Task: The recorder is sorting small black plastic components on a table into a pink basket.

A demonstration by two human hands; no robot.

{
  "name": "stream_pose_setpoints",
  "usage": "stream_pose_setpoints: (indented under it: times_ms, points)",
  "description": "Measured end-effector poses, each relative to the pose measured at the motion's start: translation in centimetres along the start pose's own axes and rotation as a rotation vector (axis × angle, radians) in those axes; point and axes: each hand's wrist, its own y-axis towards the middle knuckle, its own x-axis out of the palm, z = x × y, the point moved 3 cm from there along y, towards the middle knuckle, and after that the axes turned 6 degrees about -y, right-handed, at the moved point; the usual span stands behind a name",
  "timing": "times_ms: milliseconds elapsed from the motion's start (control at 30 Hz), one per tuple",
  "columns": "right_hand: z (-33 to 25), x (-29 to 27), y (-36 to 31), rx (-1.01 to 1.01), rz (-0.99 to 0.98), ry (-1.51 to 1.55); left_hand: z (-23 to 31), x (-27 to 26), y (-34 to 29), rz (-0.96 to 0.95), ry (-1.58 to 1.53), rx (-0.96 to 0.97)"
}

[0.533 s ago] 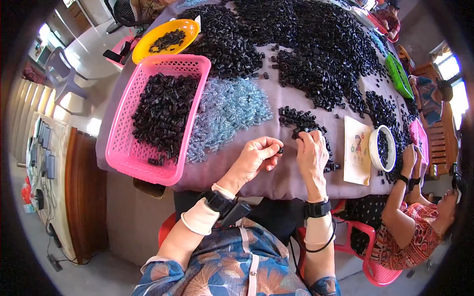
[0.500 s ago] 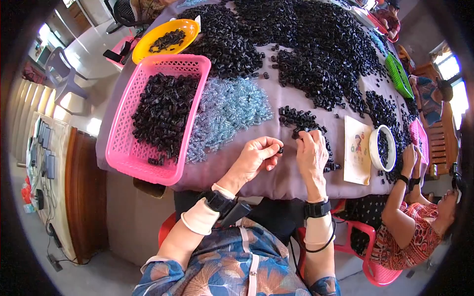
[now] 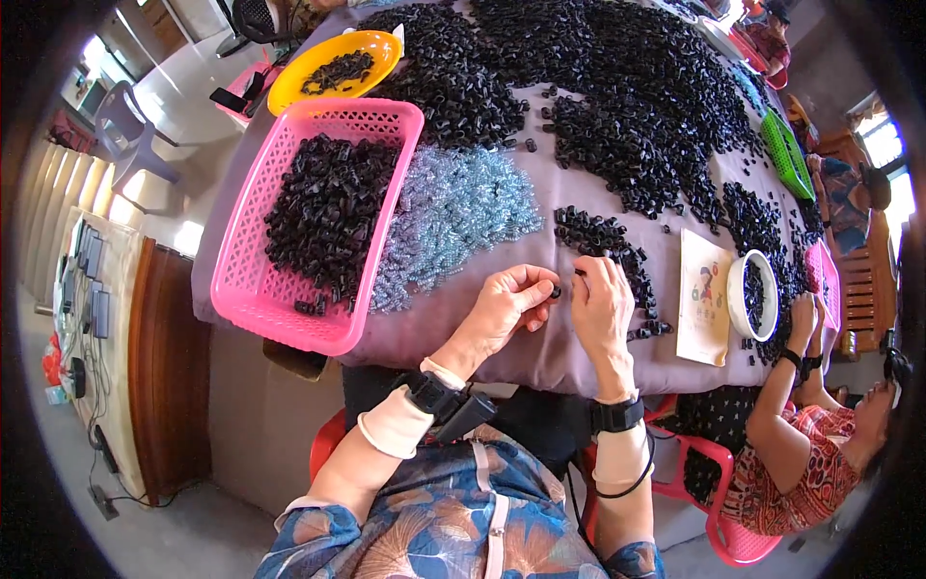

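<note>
Glossy floor (image 3: 200,114); tablecloth (image 3: 652,365) beneath black pieces (image 3: 600,235)

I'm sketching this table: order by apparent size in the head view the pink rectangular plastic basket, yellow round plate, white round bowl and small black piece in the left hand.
1. Pink rectangular plastic basket
2. Yellow round plate
3. White round bowl
4. Small black piece in left hand

Apparent size only.

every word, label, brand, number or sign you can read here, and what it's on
Cream rectangular paper item: small printed marks under a coloured cartoon figure, too small and blurred to read.
Otherwise, no readable text that I can make out.
</note>
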Motion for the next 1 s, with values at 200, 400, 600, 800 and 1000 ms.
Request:
stream_pose_setpoints:
  times_ms: [200,400,600,800,1000]
  points:
    - [-0.5,-0.9,-2.3,0.274,-0.032,0.426,-0.1,0.1,0.2,0.024,0.071,0.033]
    - [-0.8,0.1,-3.9,0.687,-0.072,1.019,-0.2,0.1,0.2,0.028,0.101,0.05]
    - [-1.3,0.2,-4.1,0.602,-0.03,0.977,-0.1,0.3,0.0,0.005,0.117,0.077]
    - [-1.5,0.8,-4.3,0.573,0.034,0.973,0.0,0.3,-0.1,-0.007,0.141,0.068]
    - [-1.5,0.7,-4.6,0.543,0.043,1.038,0.4,0.2,0.0,-0.054,0.148,0.008]
